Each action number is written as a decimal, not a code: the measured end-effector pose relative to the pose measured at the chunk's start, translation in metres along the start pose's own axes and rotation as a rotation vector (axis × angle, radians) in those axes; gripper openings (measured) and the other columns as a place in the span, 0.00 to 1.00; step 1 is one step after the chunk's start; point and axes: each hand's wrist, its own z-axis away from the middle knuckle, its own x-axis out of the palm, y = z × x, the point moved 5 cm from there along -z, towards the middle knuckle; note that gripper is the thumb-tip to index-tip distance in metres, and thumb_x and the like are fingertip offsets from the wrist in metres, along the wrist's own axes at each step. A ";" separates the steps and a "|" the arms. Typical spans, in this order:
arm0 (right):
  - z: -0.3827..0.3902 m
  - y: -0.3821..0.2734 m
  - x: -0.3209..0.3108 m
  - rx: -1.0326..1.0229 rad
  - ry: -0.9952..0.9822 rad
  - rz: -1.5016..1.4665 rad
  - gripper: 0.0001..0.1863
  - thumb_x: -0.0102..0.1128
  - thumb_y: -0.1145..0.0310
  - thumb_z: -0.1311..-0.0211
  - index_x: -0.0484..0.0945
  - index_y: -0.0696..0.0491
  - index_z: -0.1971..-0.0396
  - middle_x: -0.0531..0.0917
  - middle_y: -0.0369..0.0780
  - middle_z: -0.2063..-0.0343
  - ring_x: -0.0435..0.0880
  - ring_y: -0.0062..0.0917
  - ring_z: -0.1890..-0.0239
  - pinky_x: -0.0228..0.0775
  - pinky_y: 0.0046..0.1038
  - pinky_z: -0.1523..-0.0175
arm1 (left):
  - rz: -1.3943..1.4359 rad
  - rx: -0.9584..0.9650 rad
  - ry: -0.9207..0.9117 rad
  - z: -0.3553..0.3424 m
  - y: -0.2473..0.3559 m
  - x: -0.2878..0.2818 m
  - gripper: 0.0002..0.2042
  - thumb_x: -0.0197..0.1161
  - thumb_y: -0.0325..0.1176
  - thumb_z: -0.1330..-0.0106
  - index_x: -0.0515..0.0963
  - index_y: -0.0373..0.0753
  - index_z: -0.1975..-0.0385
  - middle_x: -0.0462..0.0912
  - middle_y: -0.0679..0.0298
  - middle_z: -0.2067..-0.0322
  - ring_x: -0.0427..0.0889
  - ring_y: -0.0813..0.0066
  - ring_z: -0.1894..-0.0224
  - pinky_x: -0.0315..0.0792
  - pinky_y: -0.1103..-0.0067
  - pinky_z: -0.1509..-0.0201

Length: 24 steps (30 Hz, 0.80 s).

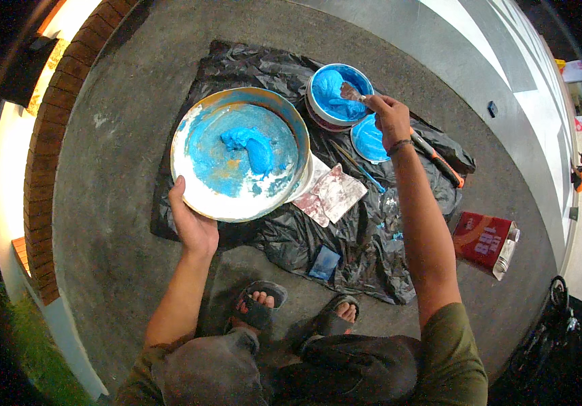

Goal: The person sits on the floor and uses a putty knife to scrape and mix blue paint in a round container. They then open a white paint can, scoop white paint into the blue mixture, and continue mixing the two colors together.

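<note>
My left hand (192,227) grips the near rim of a wide round pan (192,169), its inside smeared blue and white. A thick dollop of blue paste (258,152) lies near the pan's middle. My right hand (389,118) is closed round the handle of a putty knife (352,93). Its blade dips into a white tub (319,111) filled with thick blue paste (331,84). Beside the tub, partly behind my right wrist, sits a round lid (370,139) coated with blue.
A black plastic sheet (236,61) covers the ground under these things. On it lie stained sanding sheets (341,193), a thin blue-tipped stick (372,177), an orange-and-black handled tool (446,168) and a blue square piece (325,262). Right of it is a red tin (480,240). My sandalled feet stand near.
</note>
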 end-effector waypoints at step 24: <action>0.065 -0.092 -0.049 -0.294 0.095 -0.140 0.11 0.66 0.66 0.41 0.86 0.57 0.63 0.82 0.33 0.76 0.65 0.09 0.82 0.51 0.17 0.79 | 0.056 -0.125 -0.254 -0.003 -0.006 0.036 0.30 0.59 0.51 0.34 0.68 0.38 0.38 0.77 0.61 0.43 0.76 0.65 0.42 0.70 0.69 0.38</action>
